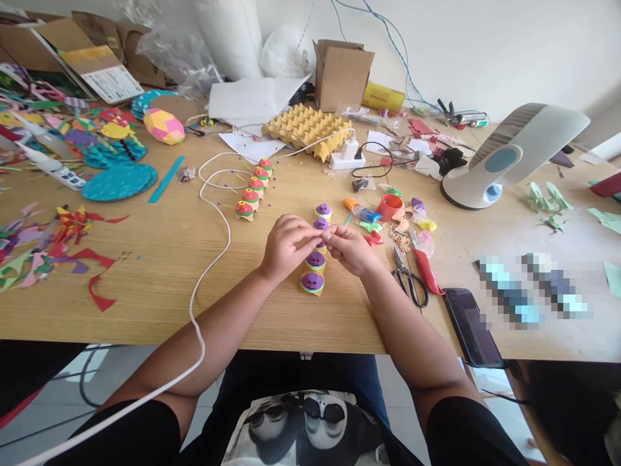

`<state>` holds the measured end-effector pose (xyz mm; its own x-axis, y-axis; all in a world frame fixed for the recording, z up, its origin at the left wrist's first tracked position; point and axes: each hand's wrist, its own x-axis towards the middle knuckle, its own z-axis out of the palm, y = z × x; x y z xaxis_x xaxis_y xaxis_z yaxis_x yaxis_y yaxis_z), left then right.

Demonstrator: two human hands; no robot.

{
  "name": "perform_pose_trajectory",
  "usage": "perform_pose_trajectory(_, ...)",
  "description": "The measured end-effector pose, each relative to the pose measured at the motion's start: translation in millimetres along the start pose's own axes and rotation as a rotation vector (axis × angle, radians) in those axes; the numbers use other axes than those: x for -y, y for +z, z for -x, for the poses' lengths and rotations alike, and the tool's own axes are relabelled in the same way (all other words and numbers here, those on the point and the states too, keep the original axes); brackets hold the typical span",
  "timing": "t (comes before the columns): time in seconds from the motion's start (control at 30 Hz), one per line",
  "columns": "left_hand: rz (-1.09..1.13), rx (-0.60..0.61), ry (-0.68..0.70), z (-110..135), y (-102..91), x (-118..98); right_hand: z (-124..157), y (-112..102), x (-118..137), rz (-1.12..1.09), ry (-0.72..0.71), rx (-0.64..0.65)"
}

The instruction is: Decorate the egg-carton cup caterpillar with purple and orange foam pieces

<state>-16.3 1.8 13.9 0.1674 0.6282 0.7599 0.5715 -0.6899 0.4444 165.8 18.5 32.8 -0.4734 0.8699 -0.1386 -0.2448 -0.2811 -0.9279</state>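
Note:
My left hand (285, 247) and my right hand (350, 248) meet fingertip to fingertip above a row of egg-carton cups (315, 261) painted purple and yellow. Both hands are closed in a pinch at the middle of the row; what they pinch is too small to make out. A second row of cups (254, 189) in red, green and yellow lies further back to the left. Scissors (410, 279) and a red-handled cutter (427, 268) lie just right of my right hand. Small lumps of coloured clay (369, 220) and an orange cup (391, 207) sit behind it.
A white cable (213, 259) runs across the wooden table (160, 278) and off its front edge. A phone (471, 327) lies at the front right edge. A desk fan (509, 152), a yellow egg tray (305, 128), a cardboard box (341, 74) and paper scraps (53, 246) surround the work spot.

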Motion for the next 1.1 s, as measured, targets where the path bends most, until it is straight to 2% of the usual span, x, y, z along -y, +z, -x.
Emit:
perform_pose_trajectory(0.27,-0.063,0.042,0.011,0.0,-1.7,-0.5,0.7,-4.3,0.5,0.021,0.004,0.011)
perform_pose_trajectory(0.53,-0.087,0.036,0.082,0.6,-5.8,1.1,-0.9,-3.3,-1.3,-0.027,0.039,0.014)
perform_pose_trajectory(0.7,-0.094,-0.002,0.053,-0.7,-8.0,-2.3,-1.2,-1.1,-2.3,-0.066,0.040,-0.008)
perform_pose_trajectory(0.8,-0.020,-0.019,-0.044,-1.8,-6.3,-4.8,-2.3,-2.6,-0.9,-0.109,0.020,-0.052)
perform_pose_trajectory(0.93,0.192,-0.057,-0.287,0.1,-0.2,-1.1,-4.3,-6.6,2.5,-0.143,0.021,-0.075)
perform_pose_trajectory(1.1,0.461,-0.041,-0.564,1.9,3.7,4.1,-2.7,-9.7,5.0,-0.035,-0.042,-0.050)
